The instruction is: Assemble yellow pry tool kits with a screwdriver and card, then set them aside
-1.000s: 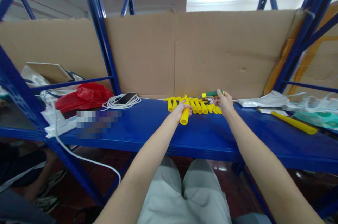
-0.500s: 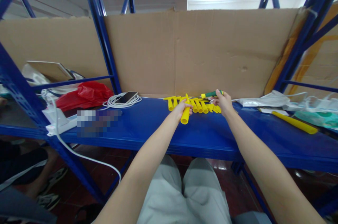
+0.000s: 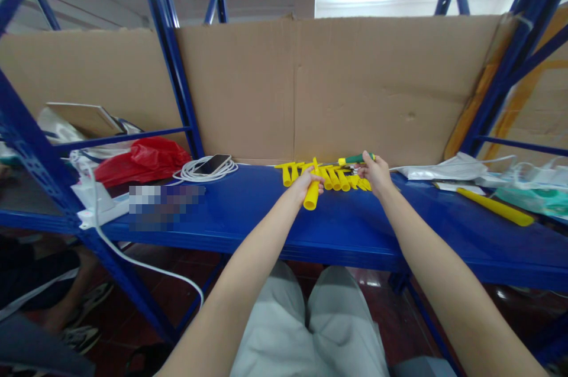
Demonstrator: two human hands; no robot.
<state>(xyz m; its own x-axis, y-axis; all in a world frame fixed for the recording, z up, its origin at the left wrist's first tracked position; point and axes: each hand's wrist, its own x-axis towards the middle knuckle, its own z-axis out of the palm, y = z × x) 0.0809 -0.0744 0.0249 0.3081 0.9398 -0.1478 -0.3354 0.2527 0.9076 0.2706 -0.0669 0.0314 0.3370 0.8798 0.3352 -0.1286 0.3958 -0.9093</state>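
Near the back edge of the blue shelf [image 3: 248, 211], your left hand [image 3: 305, 180] wraps the yellow tubular piece [image 3: 311, 199], likely light, stiff and slick, best gripped around its tube; your right hand [image 3: 376, 173] holds the screwdriver [image 3: 355, 159] by its handle.

Left hand [image 3: 307, 183] hides middle of yellow tube [image 3: 311, 202]. Screwdriver [image 3: 356, 158] tip too small; I can't tell if it touches tube. Metal bits [image 3: 353, 170] beside right hand [image 3: 376, 176] too small for me to name. Pixelated patch [image 3: 162, 209] unreadable. Green heap [image 3: 528, 199] runs past right edge. Neighbour's leg [image 3: 53, 273] dim, cut off at left.
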